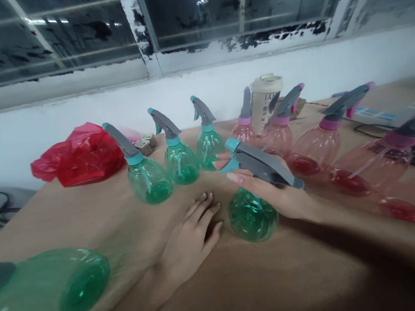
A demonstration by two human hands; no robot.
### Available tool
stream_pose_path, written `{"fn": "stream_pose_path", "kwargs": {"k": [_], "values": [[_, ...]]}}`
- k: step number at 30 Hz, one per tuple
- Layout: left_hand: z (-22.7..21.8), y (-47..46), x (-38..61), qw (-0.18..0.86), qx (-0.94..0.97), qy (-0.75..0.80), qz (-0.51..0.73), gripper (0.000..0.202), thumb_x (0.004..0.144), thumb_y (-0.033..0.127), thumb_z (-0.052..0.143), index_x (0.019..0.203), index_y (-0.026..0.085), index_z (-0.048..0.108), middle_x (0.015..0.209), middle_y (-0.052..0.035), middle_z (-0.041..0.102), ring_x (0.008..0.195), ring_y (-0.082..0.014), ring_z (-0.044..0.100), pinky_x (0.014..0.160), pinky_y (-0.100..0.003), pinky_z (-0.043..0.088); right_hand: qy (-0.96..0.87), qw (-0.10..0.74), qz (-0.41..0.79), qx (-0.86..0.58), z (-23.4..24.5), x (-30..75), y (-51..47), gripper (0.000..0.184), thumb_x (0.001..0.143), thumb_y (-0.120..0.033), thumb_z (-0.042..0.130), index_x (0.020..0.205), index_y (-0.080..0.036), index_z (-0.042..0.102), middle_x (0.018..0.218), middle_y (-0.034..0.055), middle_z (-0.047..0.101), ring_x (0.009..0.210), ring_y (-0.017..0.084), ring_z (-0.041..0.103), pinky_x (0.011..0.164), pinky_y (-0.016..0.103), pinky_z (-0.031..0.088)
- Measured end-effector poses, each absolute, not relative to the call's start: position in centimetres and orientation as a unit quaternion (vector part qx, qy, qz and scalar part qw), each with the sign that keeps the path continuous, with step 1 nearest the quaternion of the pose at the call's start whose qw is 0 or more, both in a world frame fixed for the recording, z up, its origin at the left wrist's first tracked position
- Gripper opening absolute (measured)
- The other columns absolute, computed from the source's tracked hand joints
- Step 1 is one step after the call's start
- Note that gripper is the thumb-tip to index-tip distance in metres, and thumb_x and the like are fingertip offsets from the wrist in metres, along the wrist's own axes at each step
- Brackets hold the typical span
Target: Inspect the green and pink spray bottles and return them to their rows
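Observation:
My right hand [282,192] is wrapped around the neck of a green spray bottle [252,217], under its grey and turquoise trigger head. That bottle is slightly tilted, and I cannot tell whether its base touches the table. My left hand [192,237] lies flat on the tabletop [209,300] just left of the bottle, fingers stretched out and holding nothing. Beyond it, three green spray bottles stand in a row: a left one [150,179], a middle one [181,162] and a right one [209,145]. Another green bottle [50,288] is at the near left, its top cut off by the frame.
Several pink spray bottles [317,148] line the right side, near my right forearm. A lidded paper cup [267,101] stands behind them. At the back left lies a red plastic bag [80,157]. A white wall [112,106] with windows borders the table's far edge.

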State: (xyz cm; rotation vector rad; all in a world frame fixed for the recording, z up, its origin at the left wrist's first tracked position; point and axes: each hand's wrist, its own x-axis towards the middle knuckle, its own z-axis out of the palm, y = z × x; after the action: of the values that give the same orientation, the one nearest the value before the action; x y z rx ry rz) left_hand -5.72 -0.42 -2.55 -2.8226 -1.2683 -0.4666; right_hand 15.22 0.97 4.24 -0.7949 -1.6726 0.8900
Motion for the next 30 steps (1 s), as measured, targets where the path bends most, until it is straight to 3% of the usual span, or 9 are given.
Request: {"fn": "stream_pose_path", "kwargs": {"k": [5, 11, 13, 17, 23, 30], "values": [[-2.5, -0.4, -5.7, 0.002, -0.904, -0.403, -0.142, 0.038, 0.094, 0.028, 0.044, 0.13, 0.015, 0.047, 0.139, -0.0093, 0.049, 0.131, -0.0233, 0.04, 0.107, -0.044, 0.037, -0.711, 0.482, 0.362, -0.362, 5.2, 15.4, 0.5, 0.019, 0.084, -0.04, 0.059, 0.093, -0.024, 0.062, 0.082, -0.0007, 0.067, 0.069, 0.015, 0.063, 0.068, 0.032, 0.05], [-2.5, -0.4, -5.7, 0.012, -0.905, -0.401, -0.139, 0.036, 0.094, 0.028, 0.044, 0.127, 0.015, 0.049, 0.139, -0.0098, 0.048, 0.131, -0.0234, 0.04, 0.107, -0.045, 0.036, -0.735, 0.473, 0.29, -0.39, 4.9, 15.8, 0.5, 0.023, 0.084, -0.044, 0.058, 0.073, -0.023, 0.061, 0.071, -0.0015, 0.058, 0.065, 0.014, 0.056, 0.06, 0.029, 0.045], [-2.5, -0.4, -5.7, 0.012, -0.905, -0.401, -0.143, 0.036, 0.094, 0.028, 0.044, 0.128, 0.015, 0.049, 0.139, -0.0093, 0.049, 0.131, -0.0233, 0.04, 0.107, -0.045, 0.037, -0.735, 0.475, 0.297, -0.381, 4.7, 15.8, 0.6, 0.024, 0.084, -0.045, 0.057, 0.074, -0.023, 0.061, 0.069, -0.002, 0.057, 0.062, 0.013, 0.055, 0.059, 0.029, 0.044], [-2.6, -0.4, -5.8, 0.016, -0.905, -0.402, -0.14, 0.037, 0.094, 0.027, 0.045, 0.129, 0.015, 0.048, 0.139, -0.0098, 0.049, 0.131, -0.023, 0.041, 0.107, -0.044, 0.037, -0.721, 0.475, 0.358, -0.355, 4.6, 15.6, 0.7, 0.026, 0.082, -0.046, 0.06, 0.095, -0.024, 0.063, 0.07, -0.0027, 0.062, 0.057, 0.013, 0.057, 0.059, 0.03, 0.048], [-2.7, -0.4, -5.7, 0.025, -0.906, -0.397, -0.144, 0.037, 0.093, 0.027, 0.046, 0.127, 0.014, 0.049, 0.138, -0.01, 0.05, 0.131, -0.0231, 0.041, 0.107, -0.044, 0.036, -0.698, 0.514, 0.36, -0.345, 4.7, 15.3, 0.4, 0.027, 0.079, -0.034, 0.066, 0.104, -0.024, 0.065, 0.106, 0.0009, 0.07, 0.095, 0.018, 0.066, 0.086, 0.033, 0.052], [-2.7, -0.4, -5.7, 0.019, -0.905, -0.398, -0.149, 0.037, 0.093, 0.027, 0.045, 0.128, 0.014, 0.048, 0.138, -0.0103, 0.049, 0.131, -0.0225, 0.04, 0.108, -0.044, 0.035, -0.697, 0.528, 0.358, -0.327, 4.3, 15.3, 0.5, 0.022, 0.08, -0.029, 0.065, 0.102, -0.026, 0.066, 0.107, 0.0006, 0.07, 0.103, 0.018, 0.064, 0.092, 0.034, 0.051]]}}
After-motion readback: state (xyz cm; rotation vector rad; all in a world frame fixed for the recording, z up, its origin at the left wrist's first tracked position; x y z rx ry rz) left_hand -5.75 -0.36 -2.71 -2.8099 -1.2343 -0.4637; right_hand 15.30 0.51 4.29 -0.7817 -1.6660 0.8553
